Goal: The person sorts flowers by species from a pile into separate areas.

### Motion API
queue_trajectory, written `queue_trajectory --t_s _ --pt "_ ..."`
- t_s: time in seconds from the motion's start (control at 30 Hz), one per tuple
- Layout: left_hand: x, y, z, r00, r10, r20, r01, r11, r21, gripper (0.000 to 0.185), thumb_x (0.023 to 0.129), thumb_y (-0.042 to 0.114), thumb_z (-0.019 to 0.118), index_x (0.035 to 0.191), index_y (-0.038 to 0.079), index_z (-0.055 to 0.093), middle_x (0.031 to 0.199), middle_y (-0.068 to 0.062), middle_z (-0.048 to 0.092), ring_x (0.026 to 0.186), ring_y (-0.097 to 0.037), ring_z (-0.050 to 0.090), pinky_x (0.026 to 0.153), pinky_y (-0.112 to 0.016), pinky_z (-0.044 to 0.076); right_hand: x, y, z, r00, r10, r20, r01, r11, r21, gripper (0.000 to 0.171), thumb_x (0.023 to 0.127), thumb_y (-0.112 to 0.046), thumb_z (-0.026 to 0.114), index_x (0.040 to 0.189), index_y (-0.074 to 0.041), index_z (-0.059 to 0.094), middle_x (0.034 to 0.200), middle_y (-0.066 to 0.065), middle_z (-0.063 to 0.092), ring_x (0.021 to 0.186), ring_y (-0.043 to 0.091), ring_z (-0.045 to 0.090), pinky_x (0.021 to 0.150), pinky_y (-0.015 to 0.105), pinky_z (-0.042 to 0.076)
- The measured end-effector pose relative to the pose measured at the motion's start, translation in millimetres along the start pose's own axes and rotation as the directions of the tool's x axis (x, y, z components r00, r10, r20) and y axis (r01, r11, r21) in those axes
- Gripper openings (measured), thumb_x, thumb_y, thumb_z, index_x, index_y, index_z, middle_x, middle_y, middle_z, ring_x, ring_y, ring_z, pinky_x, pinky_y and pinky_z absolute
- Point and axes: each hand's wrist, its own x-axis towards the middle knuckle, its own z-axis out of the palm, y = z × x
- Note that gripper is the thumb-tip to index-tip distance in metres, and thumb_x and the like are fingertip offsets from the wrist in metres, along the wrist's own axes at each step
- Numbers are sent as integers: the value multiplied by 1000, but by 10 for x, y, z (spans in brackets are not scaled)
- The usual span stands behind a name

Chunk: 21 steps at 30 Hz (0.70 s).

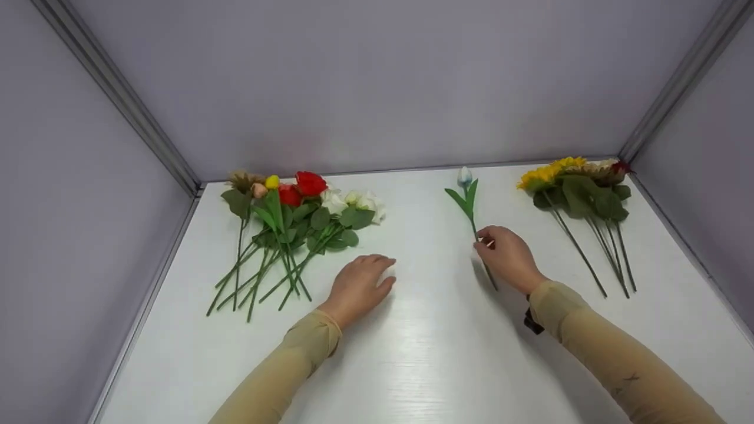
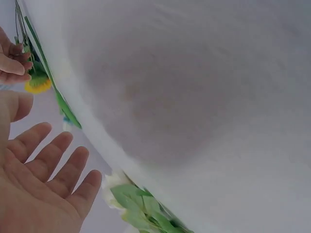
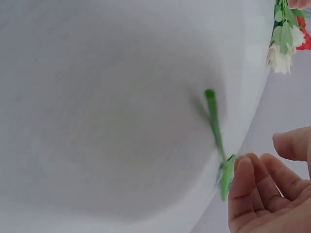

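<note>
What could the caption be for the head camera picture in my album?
Right hand pinches a pale blue tulip by its stem between two flower piles on the white table.

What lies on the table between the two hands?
Nothing: in the head view, bare white table separates the left hand from the right hand.

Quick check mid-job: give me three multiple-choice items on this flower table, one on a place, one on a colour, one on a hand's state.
1. Where do the sunflowers lie on the table? A far right B far left C centre
2. What colour is the bud of the tulip? A red B pale blue C yellow
3. What is the left hand doing? A gripping stems B pinching a leaf C resting open, holding nothing

Key: 1 A, their bunch lies by the right wall. 2 B, the bud shows bluish white. 3 C, its fingers lie relaxed; the right hand pinches the tulip's stem.
</note>
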Motion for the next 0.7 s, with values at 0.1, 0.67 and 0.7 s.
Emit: queue_trajectory --t_s 0.1,0.67,0.7 --pt "-30 -198 -95 990 -115 -76 113 993 -31 31 104 27 62 130 13 70 126 -6 69 118 -27 63 96 -43 53 8 -144 100 995 -96 -19 95 993 -66 31 103 -20 61 126 0 68 115 15 67 104 32 63 89 47 52" --pt "-300 -1344 -795 762 -631 -150 576 765 -289 29 103 25 57 120 6 71 111 -12 72 94 -30 67 80 -47 54 -102 -1232 989 757 -586 289 653 693 -306 40 102 -28 65 136 -7 64 138 12 62 135 32 52 115 45 38" --pt "-301 -1361 -810 754 -642 -139 588 754 -294 30 103 25 57 119 5 71 111 -13 72 95 -30 67 81 -48 54 -115 -1290 1036 746 -591 308 666 680 -306 41 103 -29 65 137 -7 64 140 12 61 137 32 50 116 44 36"
